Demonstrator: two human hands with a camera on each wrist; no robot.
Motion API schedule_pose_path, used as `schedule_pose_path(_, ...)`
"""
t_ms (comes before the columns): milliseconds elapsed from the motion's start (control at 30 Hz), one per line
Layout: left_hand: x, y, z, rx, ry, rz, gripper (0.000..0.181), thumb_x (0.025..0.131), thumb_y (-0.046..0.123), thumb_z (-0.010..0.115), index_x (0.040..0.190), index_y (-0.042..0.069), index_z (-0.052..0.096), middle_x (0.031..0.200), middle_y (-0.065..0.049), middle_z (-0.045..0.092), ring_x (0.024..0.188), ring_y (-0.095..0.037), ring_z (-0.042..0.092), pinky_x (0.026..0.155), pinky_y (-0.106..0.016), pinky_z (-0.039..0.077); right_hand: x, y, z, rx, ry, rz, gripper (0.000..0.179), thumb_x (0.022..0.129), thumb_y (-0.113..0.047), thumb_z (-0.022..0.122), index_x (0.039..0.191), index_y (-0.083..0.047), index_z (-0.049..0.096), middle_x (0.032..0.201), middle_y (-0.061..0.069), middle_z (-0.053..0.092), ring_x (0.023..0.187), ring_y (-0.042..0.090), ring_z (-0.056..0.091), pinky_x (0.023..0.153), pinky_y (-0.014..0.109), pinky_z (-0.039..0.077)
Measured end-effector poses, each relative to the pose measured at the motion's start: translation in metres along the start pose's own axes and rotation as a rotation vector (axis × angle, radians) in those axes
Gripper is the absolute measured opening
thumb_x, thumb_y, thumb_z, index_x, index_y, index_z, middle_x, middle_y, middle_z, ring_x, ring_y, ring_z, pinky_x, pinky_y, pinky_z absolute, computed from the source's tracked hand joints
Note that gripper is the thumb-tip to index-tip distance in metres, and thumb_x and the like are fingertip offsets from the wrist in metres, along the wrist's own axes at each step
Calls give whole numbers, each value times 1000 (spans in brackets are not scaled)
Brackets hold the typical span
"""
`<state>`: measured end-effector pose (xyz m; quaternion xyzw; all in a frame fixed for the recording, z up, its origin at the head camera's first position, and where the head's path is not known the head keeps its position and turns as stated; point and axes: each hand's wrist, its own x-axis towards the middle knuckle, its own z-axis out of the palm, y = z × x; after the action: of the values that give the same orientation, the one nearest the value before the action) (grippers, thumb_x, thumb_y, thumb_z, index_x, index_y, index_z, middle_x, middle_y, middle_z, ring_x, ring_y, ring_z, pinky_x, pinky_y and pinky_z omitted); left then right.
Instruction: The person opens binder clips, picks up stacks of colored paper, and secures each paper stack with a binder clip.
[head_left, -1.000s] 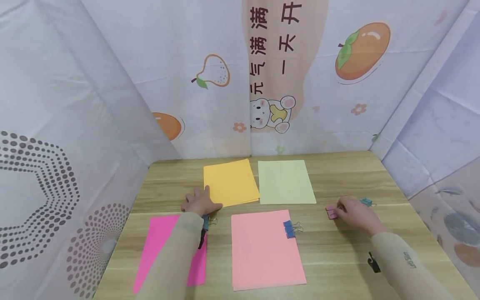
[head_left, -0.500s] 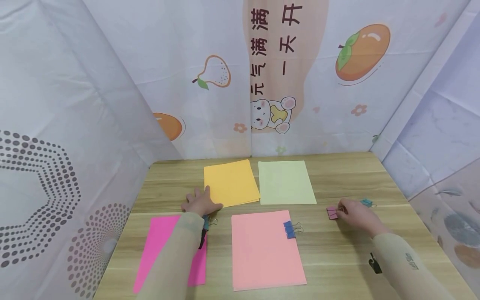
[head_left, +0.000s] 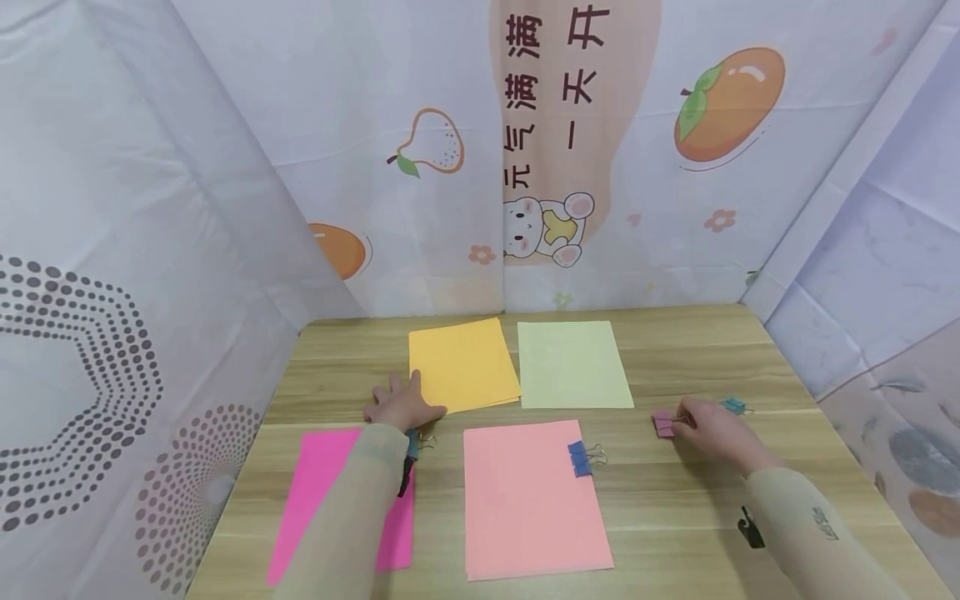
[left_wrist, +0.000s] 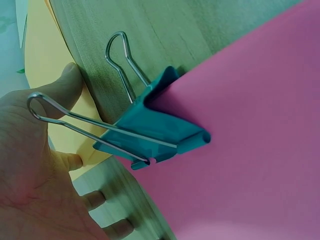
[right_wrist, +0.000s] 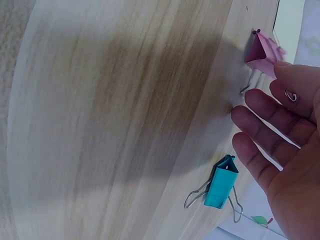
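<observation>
My left hand (head_left: 401,404) lies with spread fingers at the left edge of the yellow paper sheets (head_left: 468,367), its thumb on their near corner. Under that wrist a teal binder clip (left_wrist: 157,132) grips the corner of the magenta paper (left_wrist: 260,135), both wire handles sticking out. To the right, my right hand (head_left: 716,429) pinches a wire handle of a pink binder clip (head_left: 663,424) between thumb and index finger. Its other fingers stay loosely bent, as the right wrist view shows. A second teal binder clip (right_wrist: 221,185) lies on the table beside them.
Salmon pink paper (head_left: 532,508) with a blue binder clip (head_left: 579,458) on its right edge lies in the middle. Behind it is pale green paper (head_left: 573,367). A black binder clip (head_left: 750,529) sits by the right sleeve. Printed curtains (head_left: 420,242) bound the wooden table.
My right fingers have eased back slightly from the pink binder clip's body, so more of its wire handle shows. My left hand keeps its place.
</observation>
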<state>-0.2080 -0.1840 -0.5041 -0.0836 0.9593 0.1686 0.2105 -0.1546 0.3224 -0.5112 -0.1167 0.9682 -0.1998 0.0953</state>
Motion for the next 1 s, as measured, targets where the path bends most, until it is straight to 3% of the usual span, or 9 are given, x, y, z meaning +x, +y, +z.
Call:
schedule_pose_path(433, 1, 1, 1, -5, 14, 10, 103, 87, 60, 70, 165, 18, 18, 162, -28, 16, 141, -62, 16, 93, -81, 30, 1, 0, 7, -51, 72, -54, 20, 93, -17, 73, 83, -10, 57, 72, -3, 57, 65, 14, 48, 59, 35, 44)
schedule_pose_path(733, 1, -1, 4, 5, 31, 13, 102, 87, 61, 69, 165, 18, 19, 164, -28, 13, 143, -63, 14, 94, -85, 25, 0, -8, 9, -70, 38, -18, 26, 96, -24, 71, 80, -13, 54, 71, -3, 52, 64, 14, 46, 57, 33, 39)
schedule_pose_path(1000, 3, -3, 7, 1, 39, 15, 101, 87, 60, 70, 165, 19, 20, 165, -27, 11, 143, -64, 11, 97, -85, 21, 0, -8, 16, -89, 47, -44, 24, 95, -22, 71, 79, -13, 55, 70, -4, 51, 63, 13, 45, 56, 32, 39)
